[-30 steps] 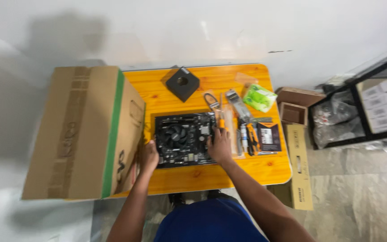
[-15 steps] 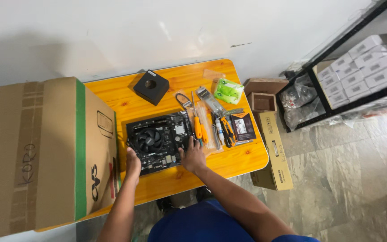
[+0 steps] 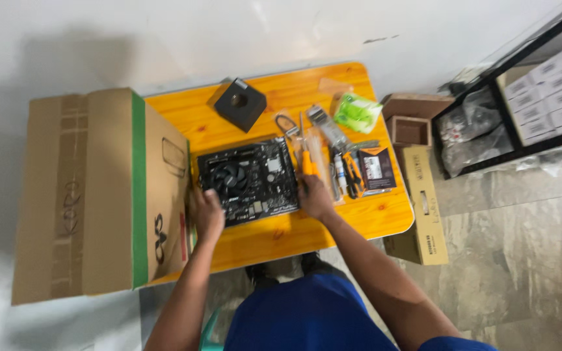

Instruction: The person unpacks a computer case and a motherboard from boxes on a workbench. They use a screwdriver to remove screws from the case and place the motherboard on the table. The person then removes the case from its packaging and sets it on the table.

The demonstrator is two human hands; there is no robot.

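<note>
A black motherboard (image 3: pixel 250 181) with a round fan lies flat in the middle of the orange wooden table (image 3: pixel 274 107). My left hand (image 3: pixel 206 211) grips its left edge, close to a large cardboard box (image 3: pixel 99 195). At the board's lower right corner my right hand (image 3: pixel 313 196) holds the other edge. Both arms reach out from my blue-clothed lap.
A black square block (image 3: pixel 239 103) sits behind the board. To the right lie orange-handled tools (image 3: pixel 349 174), a clear bag, a green packet (image 3: pixel 357 112) and a small dark box (image 3: pixel 377 169). Open cardboard boxes (image 3: pixel 419 195) stand on the floor at right, beside a black shelf (image 3: pixel 521 117).
The head view has shifted, so the table sits differently in frame. My hands have stayed at the left and right edges of the motherboard.
</note>
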